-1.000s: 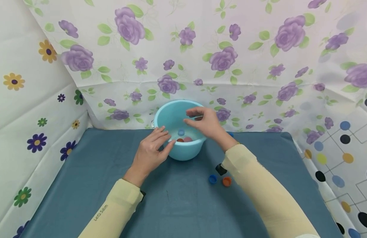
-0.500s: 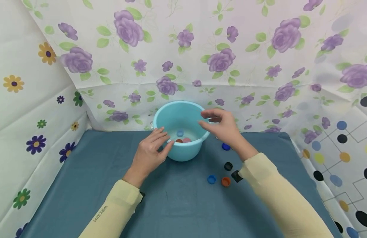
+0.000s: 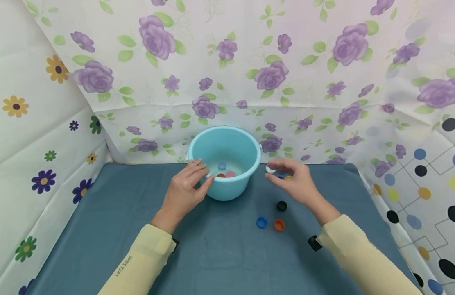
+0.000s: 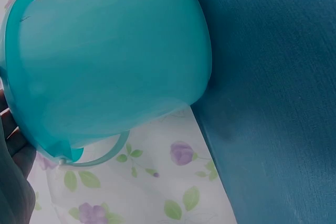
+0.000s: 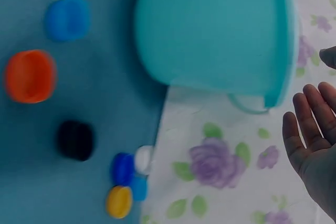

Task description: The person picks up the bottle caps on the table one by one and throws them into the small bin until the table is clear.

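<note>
A light blue bucket [image 3: 223,192] stands upright at the back of the cloth. My left hand [image 3: 184,188] holds its rim at the front left, the fingers also showing at the rim in the left wrist view. Inside lie a blue cap [image 3: 221,166], a pink cap [image 3: 230,174] and a reddish-brown one. To the bucket's right, my right hand [image 3: 295,182] hovers with thumb and fingers apart, nothing between them in the right wrist view. Near its fingertips are a white cap [image 5: 144,160], a dark blue cap [image 5: 122,169], a light blue cap [image 5: 139,188] and a yellow cap [image 5: 119,202].
Nearer the front of the blue cloth [image 3: 220,254] lie a black cap [image 3: 281,206], a blue cap [image 3: 261,222] and an orange cap [image 3: 279,225]. A floral sheet [image 3: 146,82] hangs right behind the bucket. The bucket's handle [image 4: 102,156] hangs at its back.
My right hand has moved from over the bucket's mouth to the right and down, towards the back caps. The black cap has come into sight. My left hand stays at the rim.
</note>
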Available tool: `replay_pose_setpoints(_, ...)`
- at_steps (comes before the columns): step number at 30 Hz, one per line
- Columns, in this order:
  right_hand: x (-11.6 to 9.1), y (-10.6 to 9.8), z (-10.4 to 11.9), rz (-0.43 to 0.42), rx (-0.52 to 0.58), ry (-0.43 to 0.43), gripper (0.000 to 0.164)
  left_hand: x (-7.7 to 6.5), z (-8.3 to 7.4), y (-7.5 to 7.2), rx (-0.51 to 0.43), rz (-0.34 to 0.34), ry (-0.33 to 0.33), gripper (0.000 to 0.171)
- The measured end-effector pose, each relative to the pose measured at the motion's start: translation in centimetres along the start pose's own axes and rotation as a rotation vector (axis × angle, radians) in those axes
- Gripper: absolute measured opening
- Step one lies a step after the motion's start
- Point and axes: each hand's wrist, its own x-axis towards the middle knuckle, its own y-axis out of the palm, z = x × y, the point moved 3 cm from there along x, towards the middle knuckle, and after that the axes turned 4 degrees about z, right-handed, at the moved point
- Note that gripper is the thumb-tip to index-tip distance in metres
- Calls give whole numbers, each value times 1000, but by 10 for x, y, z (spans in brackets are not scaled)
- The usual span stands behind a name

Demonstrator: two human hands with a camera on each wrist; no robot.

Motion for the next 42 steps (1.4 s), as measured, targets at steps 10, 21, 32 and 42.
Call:
replay_pose_setpoints(10,-43,1,-23,-15,43,59,30,-2,2,1,7,5,-3,25)
replay_pose_setpoints(21,-86,13,-71,75,5,131,41,0,1,0,9,3,4,25)
replay_pose_setpoints(32,-104,31,-103,163,-62,231,54,-2,1,1,8,16,-10,25)
replay_pose_setpoints(42,-109,36,-109,236,-148,277,57,-1,1,1,9,10,-10,25)
